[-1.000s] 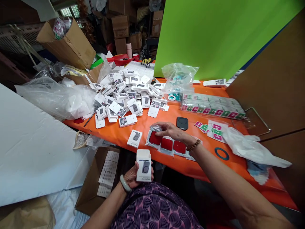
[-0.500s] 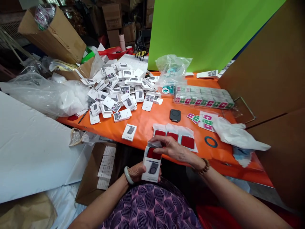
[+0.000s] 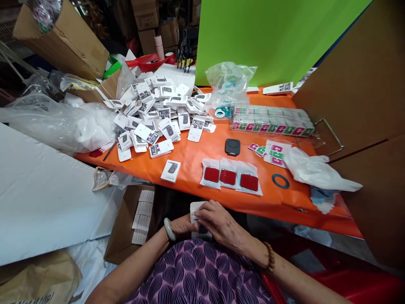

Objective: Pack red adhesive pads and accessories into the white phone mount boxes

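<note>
My left hand (image 3: 182, 226), wearing a pale bangle, is closed around a small white carton (image 3: 196, 206) close to my lap. Over the carton's upper part lie the bent fingers of my right hand (image 3: 218, 221), pressed against it and covering much of its front. What is inside the carton is hidden. On the orange table in front lie three red-faced square pieces (image 3: 228, 177) on white sleeves. A black square device with a round ring (image 3: 233, 146) sits behind them. One closed white carton (image 3: 171, 170) lies to the left near the table edge.
A heap of white cartons (image 3: 167, 101) covers the back left. To the right are a wrapped stack of stickers (image 3: 272, 120), loose stickers (image 3: 276, 154), a dark teal ring (image 3: 280, 181) and a white plastic bag (image 3: 316, 169). Below the edge stands a brown box (image 3: 122, 228) with packed cartons.
My right fingers have moved from the carton's open top, where a red piece showed, down over its front. The red piece is now out of sight. The carton has come slightly lower.
</note>
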`<control>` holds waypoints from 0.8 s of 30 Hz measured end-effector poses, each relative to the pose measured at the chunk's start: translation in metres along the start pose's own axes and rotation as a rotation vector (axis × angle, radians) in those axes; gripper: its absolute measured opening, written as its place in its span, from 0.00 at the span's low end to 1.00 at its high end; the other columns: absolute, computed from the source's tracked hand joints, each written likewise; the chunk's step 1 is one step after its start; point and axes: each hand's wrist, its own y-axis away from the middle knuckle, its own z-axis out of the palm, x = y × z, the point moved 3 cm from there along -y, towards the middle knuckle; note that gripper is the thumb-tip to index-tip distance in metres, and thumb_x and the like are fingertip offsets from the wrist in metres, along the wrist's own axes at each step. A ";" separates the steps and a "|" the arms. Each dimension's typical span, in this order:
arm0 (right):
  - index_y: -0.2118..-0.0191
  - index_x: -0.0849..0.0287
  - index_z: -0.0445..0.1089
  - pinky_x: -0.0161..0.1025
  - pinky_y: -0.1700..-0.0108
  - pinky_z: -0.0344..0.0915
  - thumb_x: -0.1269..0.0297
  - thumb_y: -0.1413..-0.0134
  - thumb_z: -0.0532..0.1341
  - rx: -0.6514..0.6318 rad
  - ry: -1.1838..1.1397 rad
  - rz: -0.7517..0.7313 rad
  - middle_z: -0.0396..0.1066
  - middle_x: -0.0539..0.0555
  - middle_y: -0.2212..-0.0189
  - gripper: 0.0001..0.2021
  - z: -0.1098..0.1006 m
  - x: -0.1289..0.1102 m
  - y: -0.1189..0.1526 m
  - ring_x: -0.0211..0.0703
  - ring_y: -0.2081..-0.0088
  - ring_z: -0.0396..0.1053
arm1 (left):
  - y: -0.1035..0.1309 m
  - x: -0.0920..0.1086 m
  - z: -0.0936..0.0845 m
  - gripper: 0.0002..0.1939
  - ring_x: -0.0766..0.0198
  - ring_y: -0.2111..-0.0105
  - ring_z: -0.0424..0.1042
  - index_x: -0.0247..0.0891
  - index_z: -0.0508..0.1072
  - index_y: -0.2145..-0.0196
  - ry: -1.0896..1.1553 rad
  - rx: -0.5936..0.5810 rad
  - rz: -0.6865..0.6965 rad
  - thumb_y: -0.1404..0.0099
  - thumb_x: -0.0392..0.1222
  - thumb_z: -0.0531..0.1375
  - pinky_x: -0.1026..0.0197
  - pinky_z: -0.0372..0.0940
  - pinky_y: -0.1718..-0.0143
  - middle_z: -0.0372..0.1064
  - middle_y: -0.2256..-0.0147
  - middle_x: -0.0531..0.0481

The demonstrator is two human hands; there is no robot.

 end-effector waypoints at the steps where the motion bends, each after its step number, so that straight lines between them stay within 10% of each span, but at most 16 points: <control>1: 0.58 0.55 0.71 0.44 0.59 0.63 0.67 0.37 0.53 0.016 -0.011 0.018 0.69 0.56 0.64 0.10 0.001 0.002 0.001 0.45 0.62 0.63 | 0.001 0.004 -0.002 0.34 0.52 0.59 0.70 0.32 0.75 0.63 -0.036 0.072 0.048 0.61 0.61 0.70 0.53 0.62 0.54 0.73 0.65 0.44; 6: 0.59 0.56 0.69 0.41 0.61 0.65 0.63 0.39 0.56 0.222 -0.240 0.199 0.68 0.54 0.67 0.07 0.000 0.018 0.000 0.43 0.64 0.66 | 0.013 0.025 -0.009 0.24 0.66 0.68 0.69 0.37 0.68 0.58 -0.129 0.491 0.312 0.50 0.46 0.69 0.63 0.63 0.63 0.70 0.66 0.50; 12: 0.68 0.57 0.68 0.39 0.62 0.65 0.56 0.49 0.63 0.627 -0.359 0.431 0.65 0.54 0.63 0.10 0.011 0.032 0.004 0.44 0.62 0.65 | 0.019 0.027 -0.012 0.14 0.67 0.66 0.67 0.36 0.70 0.64 -0.322 0.598 0.427 0.46 0.45 0.66 0.65 0.62 0.62 0.67 0.67 0.52; 24: 0.59 0.58 0.72 0.37 0.64 0.65 0.55 0.47 0.61 0.245 -0.544 0.497 0.71 0.52 0.68 0.14 0.037 0.046 0.025 0.41 0.68 0.68 | 0.013 0.020 -0.011 0.15 0.67 0.75 0.65 0.33 0.77 0.66 -0.662 0.607 0.167 0.41 0.48 0.59 0.66 0.59 0.73 0.73 0.73 0.49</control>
